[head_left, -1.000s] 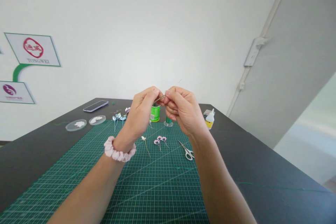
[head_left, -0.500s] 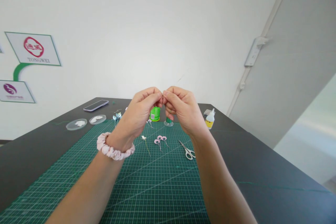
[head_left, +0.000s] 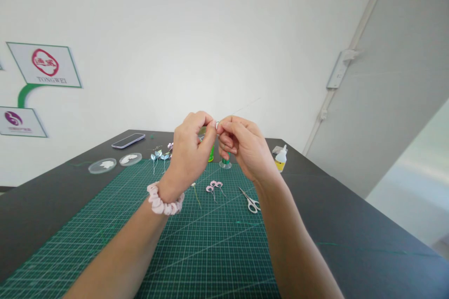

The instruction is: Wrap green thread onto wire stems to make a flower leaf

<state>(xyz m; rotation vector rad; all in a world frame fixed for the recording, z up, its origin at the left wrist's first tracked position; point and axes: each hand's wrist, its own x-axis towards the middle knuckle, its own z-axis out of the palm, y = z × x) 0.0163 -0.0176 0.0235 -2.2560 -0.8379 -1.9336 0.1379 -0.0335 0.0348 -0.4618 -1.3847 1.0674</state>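
My left hand [head_left: 192, 145] and my right hand [head_left: 245, 145] are raised over the mat, fingertips almost touching. Both pinch a thin wire [head_left: 247, 104], which makes a small bend between the fingertips. Its free end slants up to the right against the wall. A pink scrunchie [head_left: 164, 202] circles my left wrist. Beneath the hands lie several pink looped petals with wire stems [head_left: 213, 185] and a white flower on a stem [head_left: 196, 191], its head partly behind my left wrist. Behind my fingers stand a green spool [head_left: 225, 163] and a green container [head_left: 211, 153], both partly hidden.
White-handled scissors [head_left: 252, 204] lie on the green cutting mat [head_left: 210, 252] beside my right forearm. A glue bottle [head_left: 281, 160] stands to the right. On the left are two shallow dishes [head_left: 101, 166] with white pieces, a phone [head_left: 128, 140] and blue leaf-like pieces [head_left: 159, 155].
My left hand has rolled over, its back turned more toward me, and the scrunchie has shifted right. The free wire end reaches further up and right. My right hand has barely moved.
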